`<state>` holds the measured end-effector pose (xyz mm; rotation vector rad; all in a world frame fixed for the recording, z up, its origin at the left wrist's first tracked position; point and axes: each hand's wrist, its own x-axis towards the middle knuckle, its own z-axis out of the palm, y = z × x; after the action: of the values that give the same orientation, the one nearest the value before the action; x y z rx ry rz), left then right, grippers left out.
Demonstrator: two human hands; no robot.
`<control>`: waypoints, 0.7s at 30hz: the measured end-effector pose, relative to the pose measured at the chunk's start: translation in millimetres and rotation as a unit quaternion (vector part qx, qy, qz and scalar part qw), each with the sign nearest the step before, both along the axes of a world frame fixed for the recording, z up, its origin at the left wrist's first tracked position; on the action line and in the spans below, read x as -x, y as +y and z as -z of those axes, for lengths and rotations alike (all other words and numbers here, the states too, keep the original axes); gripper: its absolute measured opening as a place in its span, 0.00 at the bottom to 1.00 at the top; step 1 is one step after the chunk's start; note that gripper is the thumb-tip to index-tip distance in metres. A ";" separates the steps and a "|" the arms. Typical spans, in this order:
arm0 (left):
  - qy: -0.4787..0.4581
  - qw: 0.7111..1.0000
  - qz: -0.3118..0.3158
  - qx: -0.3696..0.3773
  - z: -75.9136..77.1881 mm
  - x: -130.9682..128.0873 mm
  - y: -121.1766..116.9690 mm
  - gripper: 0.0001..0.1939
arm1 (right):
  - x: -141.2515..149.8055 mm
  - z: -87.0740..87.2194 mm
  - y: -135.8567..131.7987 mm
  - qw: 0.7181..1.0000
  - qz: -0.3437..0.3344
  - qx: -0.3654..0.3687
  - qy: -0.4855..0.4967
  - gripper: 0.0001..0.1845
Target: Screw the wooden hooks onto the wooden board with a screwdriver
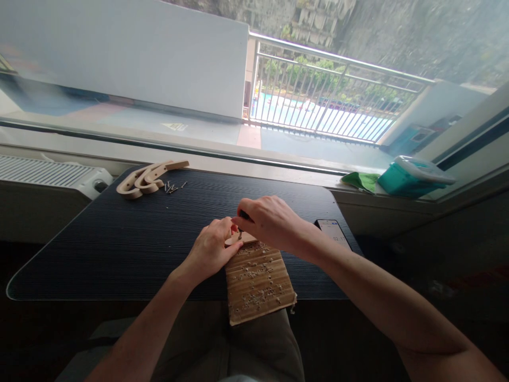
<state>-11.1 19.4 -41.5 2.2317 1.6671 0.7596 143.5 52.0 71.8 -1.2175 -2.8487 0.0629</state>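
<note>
My right hand (267,217) is closed around the dark handle of a screwdriver (244,215), held upright. Its shaft points down at a small pale wooden piece (249,238), where a screw seems to stand, though the tip is too small to make out well. Pressed against the left side of that wood, my left hand (212,245) grips it with thumb and fingers; much of the piece is hidden under both hands. Beneath it lies a sheet of corrugated cardboard (258,284), pitted with many holes and overhanging the table's front edge.
Curved wooden pieces (145,178) rest at the back left of the black table (99,244), with several loose screws (170,188) beside them. A phone (333,233) lies at the right. On the windowsill are a green cloth (361,181) and a teal container (413,178). A radiator (55,175) stands left.
</note>
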 end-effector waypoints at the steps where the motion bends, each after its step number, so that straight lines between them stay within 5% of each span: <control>1: 0.000 1.000 0.001 -0.001 0.1 -0.1 0.2 0.08 | 0.8 0.0 -0.3 1.000 0.004 -0.005 -0.004 0.16; 12: -0.015 1.000 0.002 0.017 -0.5 1.3 0.2 0.07 | -11.7 -11.7 0.9 0.987 -0.133 0.085 0.028 0.12; 21: -0.016 1.000 0.000 0.004 2.0 0.7 0.3 0.07 | -5.6 -3.7 5.9 0.998 -0.047 0.043 0.011 0.15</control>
<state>-11.8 19.7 -43.5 2.2023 1.6520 0.7840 149.1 57.9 75.5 -1.0883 -2.9107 0.2040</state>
